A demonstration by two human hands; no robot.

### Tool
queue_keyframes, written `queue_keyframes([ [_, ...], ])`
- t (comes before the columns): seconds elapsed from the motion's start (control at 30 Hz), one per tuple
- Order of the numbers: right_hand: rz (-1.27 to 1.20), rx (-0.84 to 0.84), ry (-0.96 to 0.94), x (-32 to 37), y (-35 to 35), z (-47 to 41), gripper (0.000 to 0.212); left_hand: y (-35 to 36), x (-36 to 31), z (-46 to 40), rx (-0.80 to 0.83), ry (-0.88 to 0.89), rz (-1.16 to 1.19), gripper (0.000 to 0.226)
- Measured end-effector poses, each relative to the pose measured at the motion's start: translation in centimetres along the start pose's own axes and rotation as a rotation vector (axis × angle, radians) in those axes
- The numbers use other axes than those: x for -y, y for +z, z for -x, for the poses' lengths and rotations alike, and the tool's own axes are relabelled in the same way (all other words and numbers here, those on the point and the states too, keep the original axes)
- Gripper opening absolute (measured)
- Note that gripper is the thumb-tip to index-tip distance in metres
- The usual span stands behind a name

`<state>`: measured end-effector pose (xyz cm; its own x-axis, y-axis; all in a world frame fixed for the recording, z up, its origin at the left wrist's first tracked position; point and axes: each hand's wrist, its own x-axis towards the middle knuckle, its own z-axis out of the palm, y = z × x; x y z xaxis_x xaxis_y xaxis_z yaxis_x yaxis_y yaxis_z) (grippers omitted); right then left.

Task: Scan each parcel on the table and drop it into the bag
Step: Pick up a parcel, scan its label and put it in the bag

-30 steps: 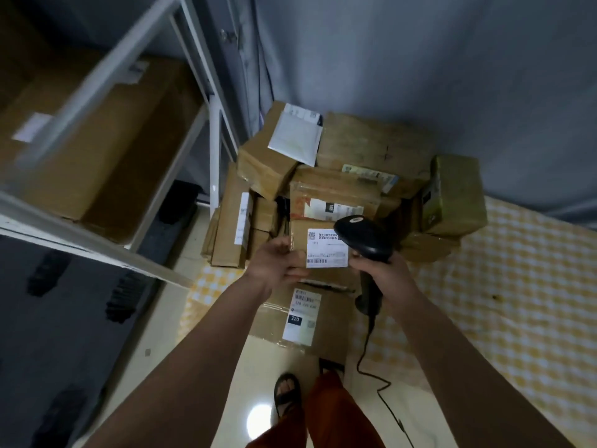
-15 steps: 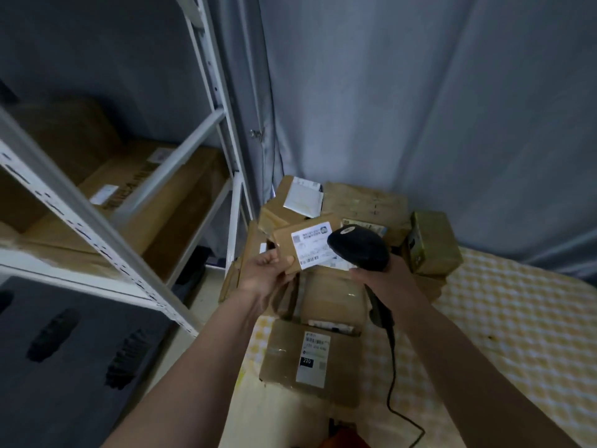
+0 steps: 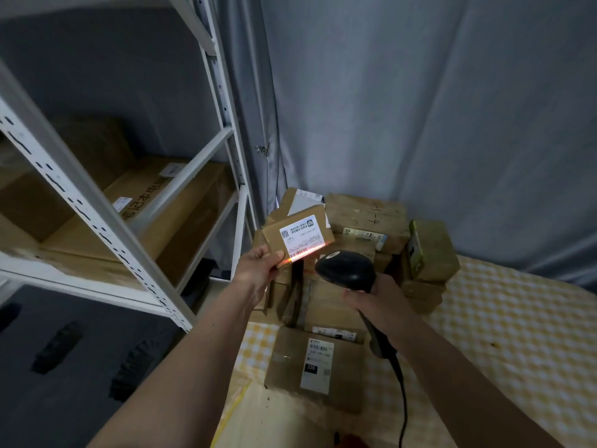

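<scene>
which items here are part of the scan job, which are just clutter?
Job: small parcel held up in left hand; scanner in right hand; parcel pile on the table.
Clutter: shelf rack; shelved cartons; grey curtain.

- We have one view only, from a camera worn on the person's head, so no second view shares any of the scene.
- We look forward and down along both forearms, which enter from the bottom edge.
- We sit close to the left hand (image 3: pixel 258 270) and right hand (image 3: pixel 378 295), which lie near the middle of the frame.
- The wide lens bends straight lines: the white shelf rack (image 3: pixel 223 130) at left leans and curves.
- Ahead we face a grey curtain (image 3: pixel 420 108); below it we see the checked table cover (image 3: pixel 517 334) at right.
</scene>
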<state>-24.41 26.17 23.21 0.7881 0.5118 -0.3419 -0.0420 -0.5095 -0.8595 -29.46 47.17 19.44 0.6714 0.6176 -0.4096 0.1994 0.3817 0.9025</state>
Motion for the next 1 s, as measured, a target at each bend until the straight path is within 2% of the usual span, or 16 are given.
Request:
queue_keyframes([
  [0.2,-0.012,-0.004,-0.008,-0.1,0.4,0.0,0.015,-0.2,0.3,-0.4,-0.009,-0.016,-0.019,0.009],
  [0.47,-0.002,0.015,-0.018,-0.1,0.6,0.1,0.009,-0.2,0.7,-0.4,0.016,-0.017,0.001,0.009],
  [0.57,-0.007,0.003,-0.013,-0.3,0.8,0.2,0.014,-0.2,0.9,-0.6,0.019,-0.023,-0.034,0.011],
  [0.77,-0.135,-0.106,0.041,-0.9,0.7,0.3,0.013,-0.1,1.3,-0.2,0.041,-0.050,0.001,0.011],
  [0.83,-0.183,-0.149,0.056,-1.2,0.4,0.7,0.011,0.1,1.7,-0.1,0.086,-0.091,0.035,0.005],
  [0.9,-0.235,-0.198,0.078,-1.8,0.0,1.4,0.012,0.8,2.3,-0.5,0.154,-0.141,0.026,0.014],
  [1.0,-0.268,-0.267,0.135,-3.3,-1.6,2.6,0.016,3.1,3.4,-0.4,0.232,-0.188,-0.033,0.009],
])
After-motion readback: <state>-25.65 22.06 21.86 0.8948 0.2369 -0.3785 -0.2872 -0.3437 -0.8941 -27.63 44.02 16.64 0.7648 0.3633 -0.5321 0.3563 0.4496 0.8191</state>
